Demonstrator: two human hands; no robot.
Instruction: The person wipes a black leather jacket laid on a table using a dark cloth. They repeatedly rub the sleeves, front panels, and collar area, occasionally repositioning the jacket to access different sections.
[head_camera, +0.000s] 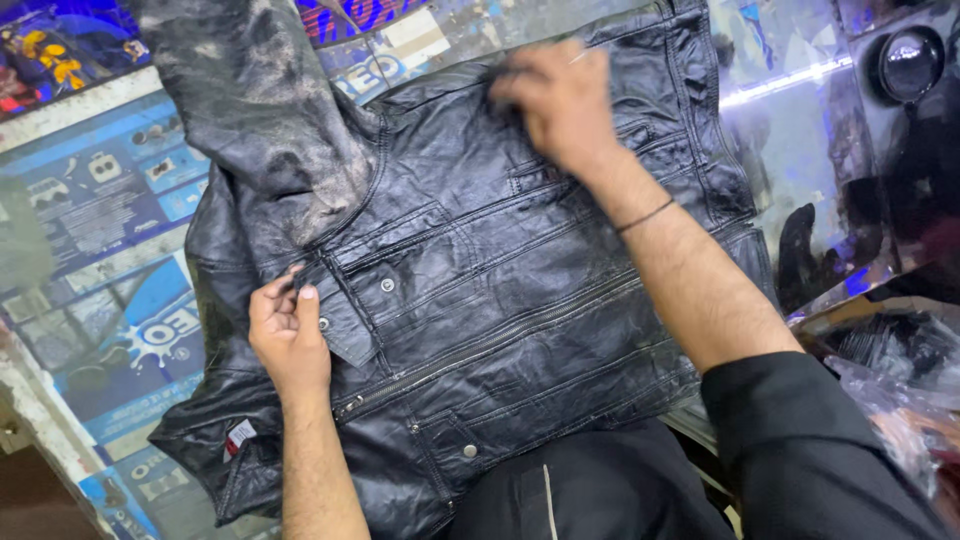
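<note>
Blue printed wrapping paper (110, 210) covers the table (45, 400) at the left, and over it lies a black leather jacket (520, 300), spread flat and filling the middle of the view. Its surface is creased, with stitched panels, a long zip (500, 345) running slantwise across the lower part, and several metal snap buttons (387, 285). One sleeve (260, 110), dusted with grey-white marks, is folded up across the top left corner. A small red and white label (240, 436) shows at the jacket's lower left edge.

The left hand (288, 335) rests on the jacket near its left side, fingers curled closed with the thumb pressed against them, pinching the edge of a pocket flap (345, 325) just beside a snap. The right hand (560, 105) reaches across to the far upper part of the jacket, fingers bent down onto the leather; it seems to pinch a fold or something thin there, though motion blur makes it hard to be sure. A thin dark band (645, 215) circles the right wrist, and a black sleeve (810, 450) covers the arm further back.

At the right, past the jacket, a shiny reflective sheet (790, 130) lies on the table, with a round dark speaker (910, 62) in the top corner and crumpled clear plastic bags (900, 380) lower down.
</note>
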